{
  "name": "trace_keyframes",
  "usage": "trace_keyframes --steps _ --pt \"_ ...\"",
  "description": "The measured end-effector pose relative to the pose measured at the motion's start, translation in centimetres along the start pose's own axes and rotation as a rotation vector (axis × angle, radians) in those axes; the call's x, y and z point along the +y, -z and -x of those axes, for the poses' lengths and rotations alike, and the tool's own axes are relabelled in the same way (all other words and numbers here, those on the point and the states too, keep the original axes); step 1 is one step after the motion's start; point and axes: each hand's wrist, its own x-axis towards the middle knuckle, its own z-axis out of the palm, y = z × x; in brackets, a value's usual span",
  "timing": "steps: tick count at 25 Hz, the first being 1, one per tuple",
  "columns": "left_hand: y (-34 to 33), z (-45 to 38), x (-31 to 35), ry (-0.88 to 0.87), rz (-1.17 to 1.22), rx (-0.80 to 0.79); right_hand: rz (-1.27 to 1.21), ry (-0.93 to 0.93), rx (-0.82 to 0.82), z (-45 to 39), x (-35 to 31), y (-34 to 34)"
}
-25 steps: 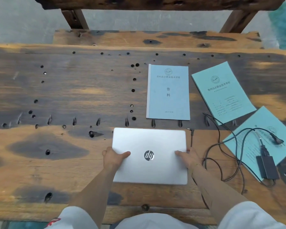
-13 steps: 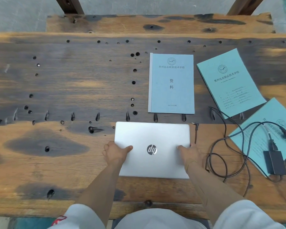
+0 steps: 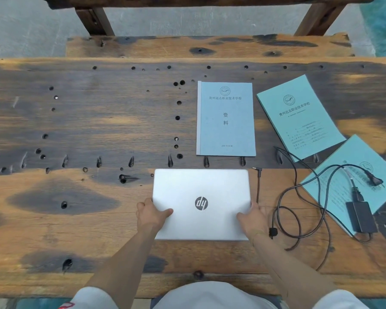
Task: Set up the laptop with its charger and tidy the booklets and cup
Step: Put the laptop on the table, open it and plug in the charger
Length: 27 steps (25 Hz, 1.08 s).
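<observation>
A closed silver laptop (image 3: pixel 201 192) lies flat near the front of the wooden table (image 3: pixel 76 130). My left hand (image 3: pixel 151 214) grips its left edge, thumb on the lid. My right hand (image 3: pixel 253 216) grips its right edge the same way. A black charger brick (image 3: pixel 362 216) rests on the nearest teal booklet (image 3: pixel 343 188) at the right, its cable (image 3: pixel 285 210) looping toward the laptop. The cable's barrel plug (image 3: pixel 257 170) lies just right of the laptop's far corner. A blue booklet (image 3: pixel 226 119) lies behind the laptop and another teal booklet (image 3: pixel 299 117) to its right. No cup is in view.
A wall plug (image 3: pixel 376 180) on the charger lead lies on the nearest teal booklet. Behind the table runs a wooden bench (image 3: pixel 210 46) with two dark legs above it. The tabletop is pitted with holes and dark patches.
The laptop stays closed with both hands on its sides. It has shifted slightly away from me, closer to the blue booklet; the camera view has also shifted.
</observation>
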Motion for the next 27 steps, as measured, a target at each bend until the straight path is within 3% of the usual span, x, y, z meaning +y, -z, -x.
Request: trace_keyframes --steps 9,17,19,22,27 --pt "-0.6 3.6 -4.3 -0.006 0.004 -0.022 0.021 0.013 -0.017 4.1 3.7 -0.9" --pt "0.4 4.0 -4.0 -0.021 0.058 -0.093 -0.231 0.003 -0.048 3.9 3.7 0.5" --pt "-0.1 4.8 -3.9 -0.117 -0.082 -0.113 -0.380 -0.071 -0.105 3.2 3.8 1.2" --pt "-1.5 5.9 -3.5 -0.268 -0.472 -0.097 -0.596 -0.222 -0.210 2.4 3.8 2.4" --pt "-4.7 6.7 -0.4 -0.687 -0.926 -0.069 -0.766 -0.287 -0.308 2.4 4.6 3.2"
